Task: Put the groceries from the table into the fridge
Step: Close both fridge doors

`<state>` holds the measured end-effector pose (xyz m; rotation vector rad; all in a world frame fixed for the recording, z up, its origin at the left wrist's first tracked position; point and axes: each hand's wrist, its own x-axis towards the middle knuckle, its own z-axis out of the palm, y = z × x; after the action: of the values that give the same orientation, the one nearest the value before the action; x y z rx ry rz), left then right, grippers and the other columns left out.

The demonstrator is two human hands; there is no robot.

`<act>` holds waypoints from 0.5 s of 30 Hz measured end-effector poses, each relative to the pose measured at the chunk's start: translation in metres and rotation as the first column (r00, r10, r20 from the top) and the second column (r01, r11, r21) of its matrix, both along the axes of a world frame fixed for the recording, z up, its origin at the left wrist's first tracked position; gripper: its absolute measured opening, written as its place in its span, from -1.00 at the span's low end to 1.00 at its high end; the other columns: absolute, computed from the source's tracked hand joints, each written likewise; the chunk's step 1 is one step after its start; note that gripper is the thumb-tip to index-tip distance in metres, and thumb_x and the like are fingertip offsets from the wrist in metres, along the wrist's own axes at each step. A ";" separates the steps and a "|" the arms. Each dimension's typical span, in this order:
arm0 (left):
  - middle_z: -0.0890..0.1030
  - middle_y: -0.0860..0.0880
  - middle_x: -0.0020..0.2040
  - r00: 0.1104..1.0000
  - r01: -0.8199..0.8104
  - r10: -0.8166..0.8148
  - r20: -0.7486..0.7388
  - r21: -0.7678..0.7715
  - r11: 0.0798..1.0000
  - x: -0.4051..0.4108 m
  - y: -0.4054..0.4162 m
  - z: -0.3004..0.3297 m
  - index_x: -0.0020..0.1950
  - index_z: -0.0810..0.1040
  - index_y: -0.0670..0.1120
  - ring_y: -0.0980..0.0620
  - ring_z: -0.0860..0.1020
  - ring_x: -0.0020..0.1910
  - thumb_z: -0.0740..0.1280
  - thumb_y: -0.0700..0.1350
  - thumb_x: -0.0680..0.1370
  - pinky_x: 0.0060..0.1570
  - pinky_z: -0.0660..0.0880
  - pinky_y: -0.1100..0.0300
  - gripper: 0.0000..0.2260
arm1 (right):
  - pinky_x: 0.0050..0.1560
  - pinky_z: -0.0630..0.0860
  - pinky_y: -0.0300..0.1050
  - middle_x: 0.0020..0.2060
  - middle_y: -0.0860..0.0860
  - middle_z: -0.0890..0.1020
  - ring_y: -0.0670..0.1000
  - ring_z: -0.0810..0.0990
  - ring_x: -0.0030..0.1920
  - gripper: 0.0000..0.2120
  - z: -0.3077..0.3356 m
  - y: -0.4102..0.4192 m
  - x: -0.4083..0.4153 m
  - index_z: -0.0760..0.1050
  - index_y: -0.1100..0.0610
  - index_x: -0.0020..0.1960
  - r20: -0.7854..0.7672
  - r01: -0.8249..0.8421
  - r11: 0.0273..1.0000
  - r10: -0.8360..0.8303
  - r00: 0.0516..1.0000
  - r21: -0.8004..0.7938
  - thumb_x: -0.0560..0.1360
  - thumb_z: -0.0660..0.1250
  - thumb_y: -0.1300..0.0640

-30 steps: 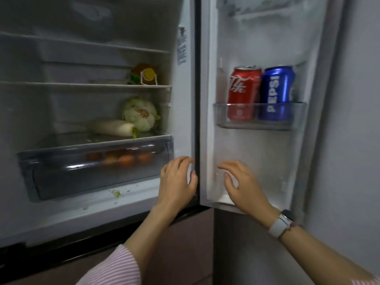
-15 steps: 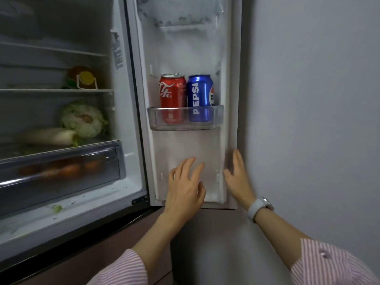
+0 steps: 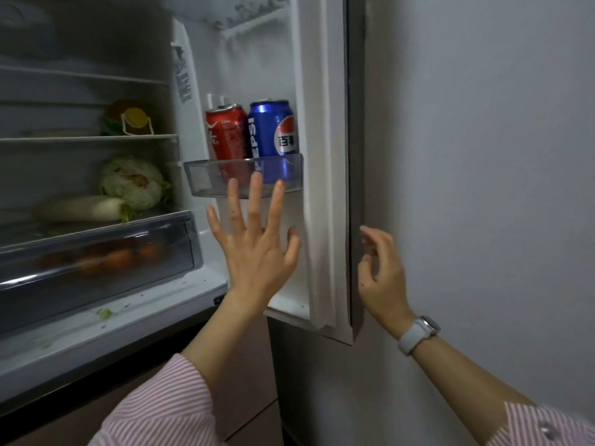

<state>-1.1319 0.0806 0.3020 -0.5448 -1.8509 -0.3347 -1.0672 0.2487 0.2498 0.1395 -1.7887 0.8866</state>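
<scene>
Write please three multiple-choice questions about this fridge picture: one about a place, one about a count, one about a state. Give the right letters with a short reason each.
1. Where does the round pale green cabbage lie?
A. in the door bin
B. on the shelf beside the long white radish
C. inside the clear drawer

2. How many drink cans stand in the clear plastic door bin?
A. one
B. two
C. four

3. How is the left hand?
A. fingers spread and straight against the inner side of the white fridge door
B. curled round a can
C. gripping the drawer

Answers: 1 B, the cabbage sits just right of the radish, above the drawer. 2 B, one red cola can and one blue Pepsi can. 3 A, the fingers are straight and hold nothing.
</scene>
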 end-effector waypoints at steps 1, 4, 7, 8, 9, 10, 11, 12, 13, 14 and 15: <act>-0.03 -0.01 0.49 1.000 -0.007 0.007 0.013 0.026 1.000 0.000 -0.008 -0.001 0.49 0.06 0.02 -0.16 -0.04 0.48 0.17 0.11 0.47 0.38 -0.12 -0.29 -0.38 | 0.28 0.19 -0.48 0.18 0.06 0.39 -0.07 0.36 0.23 -0.55 0.005 -0.001 -0.002 0.32 0.24 0.33 -0.005 0.044 0.999 -0.044 0.999 -0.013 0.47 0.06 0.16; -0.03 -0.03 0.50 0.999 -0.013 0.010 0.046 0.070 0.997 0.003 -0.034 -0.003 0.49 0.05 0.03 -0.13 -0.05 0.48 0.14 0.11 0.48 0.39 -0.11 -0.26 -0.39 | 0.38 -0.07 -0.40 0.43 0.09 0.19 -0.08 0.09 0.42 -0.43 0.014 -0.016 -0.013 0.07 0.24 0.46 0.146 0.042 0.996 -0.030 0.989 -0.078 0.50 0.00 0.05; 0.01 -0.08 0.51 0.996 0.008 -0.018 0.084 0.113 0.994 0.008 -0.062 -0.003 0.49 0.09 0.00 -0.11 -0.05 0.48 0.10 0.10 0.49 0.38 -0.09 -0.25 -0.42 | 0.38 -0.08 -0.41 0.43 -0.09 0.06 -0.13 -0.01 0.44 -0.39 0.006 -0.048 -0.018 -0.10 0.15 0.48 0.157 -0.111 0.984 0.133 0.979 -0.142 0.50 0.00 0.02; 0.03 -0.11 0.52 0.994 0.028 -0.042 0.098 0.133 0.991 0.010 -0.071 -0.003 0.49 0.10 -0.02 -0.11 -0.05 0.48 0.09 0.09 0.49 0.39 -0.07 -0.25 -0.42 | 0.37 -0.07 -0.45 0.40 -0.15 0.05 -0.17 0.00 0.43 -0.40 0.003 -0.060 -0.018 -0.11 0.11 0.47 0.107 -0.139 0.979 0.155 0.982 -0.148 0.51 0.03 0.02; 0.05 -0.14 0.52 0.992 0.052 -0.068 0.109 0.144 0.988 0.011 -0.080 -0.004 0.48 0.10 -0.03 -0.10 -0.05 0.48 0.09 0.09 0.50 0.39 -0.06 -0.25 -0.43 | 0.38 -0.05 -0.46 0.39 -0.19 0.05 -0.19 0.02 0.43 -0.43 -0.001 -0.071 -0.017 -0.09 0.07 0.45 0.050 -0.162 0.978 0.170 0.984 -0.131 0.52 0.05 0.02; 0.06 -0.15 0.51 0.990 0.076 -0.092 0.109 0.140 0.987 0.013 -0.088 -0.005 0.48 0.10 -0.04 -0.09 -0.05 0.48 0.08 0.09 0.50 0.40 -0.04 -0.25 -0.44 | 0.40 0.00 -0.42 0.38 -0.20 0.08 -0.19 0.06 0.42 -0.45 -0.004 -0.081 -0.017 -0.07 0.07 0.43 -0.001 -0.190 0.977 0.191 0.982 -0.099 0.52 0.06 0.02; 0.06 -0.15 0.51 0.989 0.101 -0.113 0.096 0.120 0.988 0.016 -0.096 -0.008 0.47 0.10 -0.04 -0.09 -0.04 0.49 0.09 0.09 0.51 0.40 -0.02 -0.24 -0.45 | 0.42 0.06 -0.33 0.37 -0.17 0.12 -0.15 0.11 0.42 -0.46 -0.007 -0.089 -0.017 -0.04 0.08 0.43 -0.038 -0.228 0.972 0.226 0.973 -0.059 0.51 0.06 0.03; 0.06 -0.15 0.51 0.989 0.125 -0.132 0.073 0.091 0.988 0.017 -0.103 -0.012 0.47 0.10 -0.04 -0.09 -0.02 0.49 0.10 0.08 0.51 0.40 0.00 -0.24 -0.45 | 0.43 0.13 -0.22 0.38 -0.13 0.18 -0.09 0.17 0.41 -0.47 -0.009 -0.096 -0.018 0.00 0.09 0.43 -0.056 -0.270 0.963 0.269 0.962 -0.011 0.51 0.06 0.04; 0.06 -0.13 0.50 0.987 0.149 -0.152 0.048 0.063 0.987 0.019 -0.110 -0.016 0.47 0.10 -0.04 -0.09 -0.01 0.49 0.12 0.07 0.51 0.40 0.02 -0.24 -0.45 | 0.42 0.20 -0.13 0.38 -0.09 0.23 -0.03 0.22 0.40 -0.48 -0.011 -0.103 -0.019 0.04 0.09 0.45 -0.055 -0.308 0.950 0.310 0.949 0.042 0.53 0.06 0.04; 0.05 -0.12 0.49 0.985 0.169 -0.170 0.025 0.039 0.985 0.021 -0.117 -0.020 0.47 0.09 -0.05 -0.08 0.00 0.49 0.13 0.06 0.51 0.40 0.02 -0.23 -0.44 | 0.40 0.25 -0.08 0.38 -0.05 0.25 0.00 0.25 0.40 -0.49 -0.012 -0.111 -0.021 0.06 0.09 0.45 -0.036 -0.342 0.935 0.347 0.937 0.097 0.54 0.06 0.01; 0.05 -0.12 0.49 0.983 0.181 -0.182 0.004 0.017 0.983 0.022 -0.125 -0.023 0.47 0.08 -0.05 -0.07 0.01 0.49 0.15 0.05 0.51 0.41 0.03 -0.22 -0.43 | 0.39 0.27 -0.07 0.39 -0.02 0.25 0.02 0.26 0.40 -0.50 -0.012 -0.119 -0.024 0.06 0.09 0.45 -0.004 -0.373 0.915 0.378 0.926 0.152 0.56 0.04 -0.02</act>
<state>-1.1102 -0.0442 0.2791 -0.7039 -1.8066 -0.4734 -1.0908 0.1297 0.2374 0.6091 -1.8273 1.0104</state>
